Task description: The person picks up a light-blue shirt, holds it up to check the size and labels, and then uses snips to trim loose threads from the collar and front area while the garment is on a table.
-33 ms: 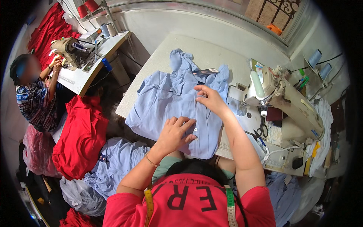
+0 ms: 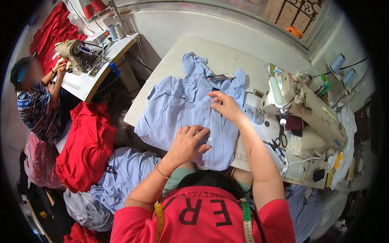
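A light blue button-up shirt (image 2: 174, 109) lies spread on the white table, its sleeves and collar end bunched toward the far side. My left hand (image 2: 186, 142) rests on the lower front of the shirt, fingers loosely spread. Its index finger and thumb lie beside a small white button (image 2: 210, 139) on the placket. Farther up the placket, my right hand (image 2: 226, 107) touches the cloth with its index finger and thumb apart, the other fingers partly hidden. A dark tag (image 2: 221, 77) lies on the shirt near the collar.
A sewing machine (image 2: 308, 107) stands at the right, with black scissors (image 2: 280, 139) beside it. At the left another person (image 2: 38, 101) works at a second machine (image 2: 75, 52). Red garments (image 2: 87, 146) and a blue garment (image 2: 125, 174) are heaped left of me.
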Tool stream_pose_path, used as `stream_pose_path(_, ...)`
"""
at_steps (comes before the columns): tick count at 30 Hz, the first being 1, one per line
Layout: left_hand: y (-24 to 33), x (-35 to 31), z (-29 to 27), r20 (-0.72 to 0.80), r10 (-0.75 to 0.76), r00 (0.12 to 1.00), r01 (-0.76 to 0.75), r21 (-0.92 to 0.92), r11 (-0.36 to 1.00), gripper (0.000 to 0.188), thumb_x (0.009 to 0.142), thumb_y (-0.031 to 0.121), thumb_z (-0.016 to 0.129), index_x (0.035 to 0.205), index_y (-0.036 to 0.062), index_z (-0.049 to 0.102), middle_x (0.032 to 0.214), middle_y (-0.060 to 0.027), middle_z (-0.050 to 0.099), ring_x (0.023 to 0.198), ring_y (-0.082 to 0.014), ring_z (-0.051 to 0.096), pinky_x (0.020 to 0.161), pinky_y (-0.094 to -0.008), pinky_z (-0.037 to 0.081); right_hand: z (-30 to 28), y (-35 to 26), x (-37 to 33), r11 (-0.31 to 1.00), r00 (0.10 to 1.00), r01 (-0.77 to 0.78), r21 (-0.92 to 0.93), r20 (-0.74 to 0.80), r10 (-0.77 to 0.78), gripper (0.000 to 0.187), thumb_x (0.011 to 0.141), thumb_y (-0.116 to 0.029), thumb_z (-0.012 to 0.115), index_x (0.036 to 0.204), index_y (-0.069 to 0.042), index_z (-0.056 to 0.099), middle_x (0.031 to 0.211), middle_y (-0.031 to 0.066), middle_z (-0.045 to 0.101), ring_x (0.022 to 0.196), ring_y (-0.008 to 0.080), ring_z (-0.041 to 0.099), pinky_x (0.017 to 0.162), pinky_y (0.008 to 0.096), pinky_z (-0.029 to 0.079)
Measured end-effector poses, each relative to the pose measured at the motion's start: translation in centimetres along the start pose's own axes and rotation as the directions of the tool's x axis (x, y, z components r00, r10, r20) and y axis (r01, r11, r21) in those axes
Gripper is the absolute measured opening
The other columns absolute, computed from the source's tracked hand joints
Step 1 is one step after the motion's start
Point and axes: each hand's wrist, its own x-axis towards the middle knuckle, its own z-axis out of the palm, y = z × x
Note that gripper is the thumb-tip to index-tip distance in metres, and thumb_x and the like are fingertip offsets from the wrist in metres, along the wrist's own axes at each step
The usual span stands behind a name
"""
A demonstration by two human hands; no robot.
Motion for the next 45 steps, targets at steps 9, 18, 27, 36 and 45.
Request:
stream_pose_path(9,-0.2,0.1,0.1,0.006,-0.014,1.000,0.014,-0.018,1.000,0.053,0.076,0.035,0.071,0.121,0.0119,0.057,0.125,-0.0061,0.052,0.091,-0.0271,0.049,0.084,-0.0379,0.040,-0.1,0.0,0.1,0.999,0.999,-0.042,0.011,0.028,0.041,0.039,0.079,-0.006,0.064,0.116,0.000,0.058,0.091,0.0042,0.061,0.084,0.0115,0.056,0.078,0.0266,0.046)
stream_pose_path(18,-0.2,0.0,0.1,-0.015,-0.001,1.000,0.001,-0.034,0.999,0.053,0.075,0.032,0.072,0.121,0.0118,0.056,0.125,-0.0062,0.052,0.090,-0.0276,0.049,0.084,-0.0385,0.040,0.0,0.6,0.7,0.988,0.994,0.085,-0.129,0.082,-0.075,0.028,0.081,-0.010,0.064,0.107,0.001,0.062,0.097,0.0082,0.063,0.093,0.0188,0.058,0.084,0.0322,0.046)
stream_pose_path(27,-0.4,-0.3,0.5,-0.046,0.009,0.999,-0.011,-0.037,0.999,0.051,0.075,0.032,0.072,0.119,0.0109,0.057,0.123,-0.0061,0.054,0.091,-0.0273,0.050,0.085,-0.0386,0.040,0.3,-0.2,1.0,0.970,0.997,0.069,-0.231,0.045,-0.061,0.018,0.080,-0.012,0.064,0.091,0.001,0.058,0.088,0.0126,0.064,0.085,0.0224,0.061,0.077,0.0334,0.047)
stream_pose_path(36,3.9,-2.3,0.0,-0.080,0.169,0.982,-0.177,-0.120,0.977,0.042,0.081,0.033,0.066,0.113,0.0081,0.057,0.120,-0.0088,0.054,0.106,-0.0283,0.049,0.092,-0.0418,0.038,-0.7,-4.4,0.7,0.981,0.981,0.168,-0.092,-0.078,-0.176,0.014,0.083,-0.008,0.061,0.092,0.000,0.056,0.085,0.0121,0.066,0.083,0.0222,0.064,0.077,0.0328,0.048)
stream_pose_path(45,0.6,-0.7,-2.1,0.234,-0.179,0.956,0.119,0.249,0.961,0.050,0.083,0.049,0.055,0.112,0.0085,0.057,0.117,-0.0092,0.057,0.108,-0.0285,0.053,0.085,-0.0463,0.044,-2.6,-9.8,-0.6,0.945,0.920,0.298,0.132,-0.305,-0.247,0.015,0.083,0.001,0.062,0.097,-0.001,0.056,0.090,0.0036,0.060,0.087,0.0102,0.057,0.080,0.0241,0.046)
